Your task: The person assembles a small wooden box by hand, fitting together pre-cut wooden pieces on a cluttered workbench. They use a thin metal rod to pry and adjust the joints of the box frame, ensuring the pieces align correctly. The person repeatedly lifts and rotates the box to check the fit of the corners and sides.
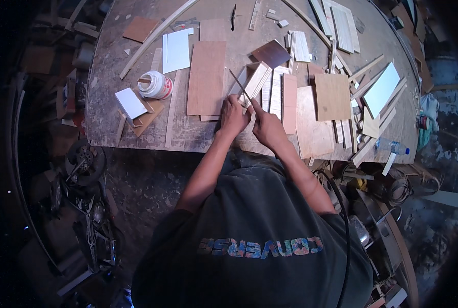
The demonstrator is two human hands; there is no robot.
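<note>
My left hand (pixel 233 117) is closed on the near end of a small open wooden box (pixel 258 79), which lies tilted on the workbench. In my right hand (pixel 268 126) is a thin, dark, straight rod (pixel 237 81); its exact kind is unclear. The index finger stretches along the rod, which slants up and left across the box's near part. Just beyond the box lies a dark brown square panel (pixel 270 53). Pale wood strips (pixel 276 91) and a pinkish wood strip (pixel 289 104) lie right of the box. The inner fingertips of both hands are partly hidden.
A white tub (pixel 155 85) of paste with a stick in it stands left, near a small white-faced piece (pixel 131 104). Brown panels (pixel 207 78) lie left of the box. Plywood pieces (pixel 332 97), loose strips and a plastic bottle (pixel 393 147) crowd the right. A black cable (pixel 344 205) hangs by my right arm.
</note>
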